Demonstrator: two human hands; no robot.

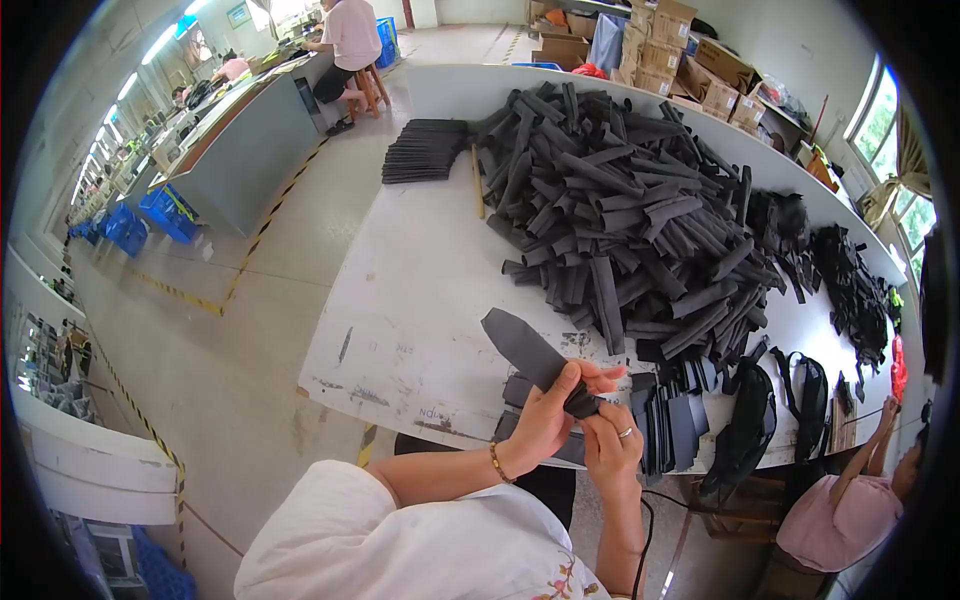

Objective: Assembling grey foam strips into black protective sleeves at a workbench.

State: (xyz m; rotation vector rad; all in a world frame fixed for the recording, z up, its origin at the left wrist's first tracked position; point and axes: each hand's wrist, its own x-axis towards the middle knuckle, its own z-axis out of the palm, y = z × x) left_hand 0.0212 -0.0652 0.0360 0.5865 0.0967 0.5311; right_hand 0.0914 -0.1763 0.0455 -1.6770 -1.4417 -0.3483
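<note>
A flat dark grey fabric strip [524,346] with an angled tip slants up and to the left from my hands. My left hand [545,424] is closed round its lower part, thumb on top. My right hand [612,440], with a ring on one finger, pinches the darker, bunched lower end [582,403] close beside the left thumb. What lies beneath the fingers is hidden. More flat dark pieces [515,392] lie on the white table [400,300] under my left hand. A row of overlapping dark pieces [672,425] sits just right of my right hand.
A big heap of curled dark strips [620,200] covers the table's far side. Left of it are a neat stack [425,150] and a wooden stick [477,182]. Black bags [745,425] lie to the right. A person in pink [845,520] works at the right edge.
</note>
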